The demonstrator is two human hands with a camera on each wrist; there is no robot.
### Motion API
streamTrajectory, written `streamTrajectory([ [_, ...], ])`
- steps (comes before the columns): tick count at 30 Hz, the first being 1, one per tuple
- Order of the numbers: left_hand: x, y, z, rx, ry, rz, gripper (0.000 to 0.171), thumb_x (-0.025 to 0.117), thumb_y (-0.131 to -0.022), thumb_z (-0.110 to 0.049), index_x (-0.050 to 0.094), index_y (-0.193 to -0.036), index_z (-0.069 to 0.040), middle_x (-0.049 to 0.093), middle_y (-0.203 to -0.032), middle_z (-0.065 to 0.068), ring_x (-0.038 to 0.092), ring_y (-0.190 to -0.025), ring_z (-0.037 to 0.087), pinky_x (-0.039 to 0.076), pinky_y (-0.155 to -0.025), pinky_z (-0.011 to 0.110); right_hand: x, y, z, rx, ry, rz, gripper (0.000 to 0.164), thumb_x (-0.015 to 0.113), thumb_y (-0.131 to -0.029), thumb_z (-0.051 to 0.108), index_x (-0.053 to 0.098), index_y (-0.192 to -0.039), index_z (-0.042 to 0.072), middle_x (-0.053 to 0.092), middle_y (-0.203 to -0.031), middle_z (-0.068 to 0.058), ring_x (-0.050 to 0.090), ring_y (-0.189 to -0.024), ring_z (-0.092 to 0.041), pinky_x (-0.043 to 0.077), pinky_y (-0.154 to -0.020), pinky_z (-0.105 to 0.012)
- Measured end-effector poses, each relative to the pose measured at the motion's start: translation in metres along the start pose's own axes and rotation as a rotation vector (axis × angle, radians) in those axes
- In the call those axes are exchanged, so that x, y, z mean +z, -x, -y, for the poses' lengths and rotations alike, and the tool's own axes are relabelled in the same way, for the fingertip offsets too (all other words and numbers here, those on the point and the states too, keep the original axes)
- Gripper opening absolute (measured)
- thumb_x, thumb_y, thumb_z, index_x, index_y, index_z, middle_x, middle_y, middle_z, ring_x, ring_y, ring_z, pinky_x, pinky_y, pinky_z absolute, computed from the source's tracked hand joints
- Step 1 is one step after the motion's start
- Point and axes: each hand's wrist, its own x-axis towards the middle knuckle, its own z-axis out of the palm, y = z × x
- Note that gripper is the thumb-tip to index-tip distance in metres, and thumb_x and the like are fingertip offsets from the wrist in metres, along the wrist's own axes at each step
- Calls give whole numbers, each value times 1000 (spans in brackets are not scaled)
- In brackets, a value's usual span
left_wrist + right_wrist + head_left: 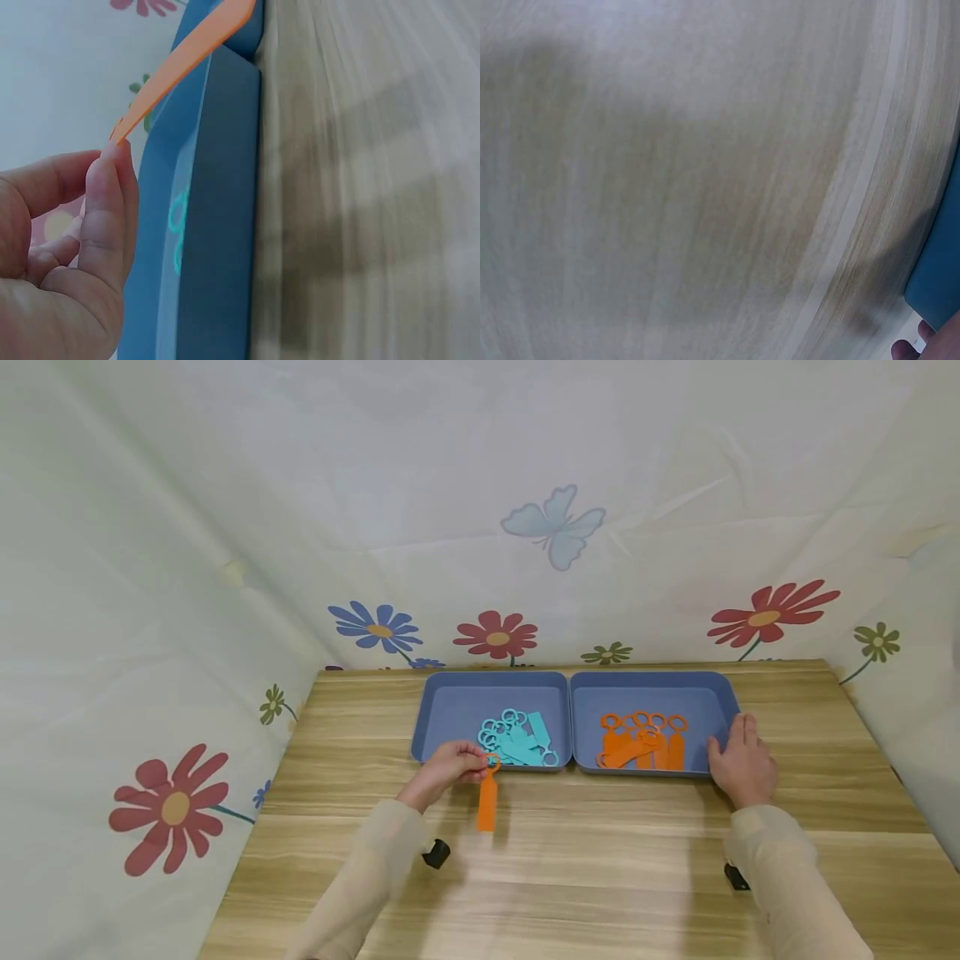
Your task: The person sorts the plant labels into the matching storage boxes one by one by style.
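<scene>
My left hand point(455, 762) pinches an orange tag point(487, 803) by its ring end between thumb and fingertips, at the front edge of the left blue tray point(450, 710). The tag's flat strip hangs down in front of that tray. In the left wrist view the orange strip point(180, 64) points up and away from the fingertips. Several teal ring-ended tags point(517, 743) lie piled in the left tray. My right hand point(744, 764) rests on the right side of the right blue tray point(697, 710), its thumb over the rim. Several orange tags point(656, 750) lie in this tray.
Both trays stand side by side on a wooden table point(585, 868), near its back edge. White cloth walls point(420, 510) printed with flowers and a butterfly rise behind and to the sides. A small black wrist piece point(437, 854) shows beside my left sleeve.
</scene>
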Motion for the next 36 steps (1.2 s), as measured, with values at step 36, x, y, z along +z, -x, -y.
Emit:
streamTrajectory([
  [36, 62, -44, -54, -21, 90, 34, 30, 51, -89, -13, 51, -112, 6, 58, -96, 11, 61, -74, 10, 42, -92, 40, 1, -1, -1, -3, -8, -15, 67, 27, -93, 35, 4, -139, -7, 4, -145, -26, 28, -114, -52, 29, -84, -62],
])
